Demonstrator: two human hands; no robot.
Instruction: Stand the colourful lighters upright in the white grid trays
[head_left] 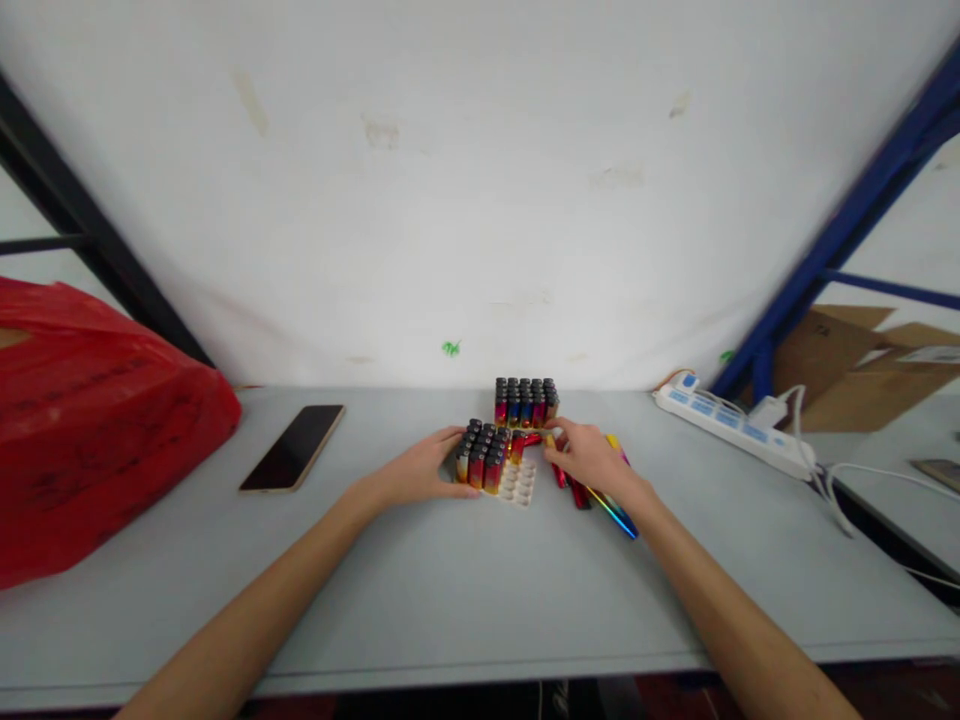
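My left hand (420, 468) curves round the left side of a white egg-crate-like tray (517, 488), its thumb along the front edge and its fingers behind. Upright lighters (480, 455) with black tops and red, orange and yellow bodies fill the tray's left part; the right part shows bare round pockets. A red lighter (531, 439) lies tilted at the tray's back right. My right hand (589, 458) is closed at the fingertips over a lighter at the tray's right side, partly hidden by the fingers. Loose red lighters (580, 494) and a shiny rainbow-blue one (619, 516) lie under and beside that hand.
Behind the tray stands a second block of upright lighters (526, 402). A phone (294, 448) lies at left beside a red plastic bag (97, 430). At right are a white power strip (735, 428) with cables and a cardboard box (862, 370). A wall closes off the table's back.
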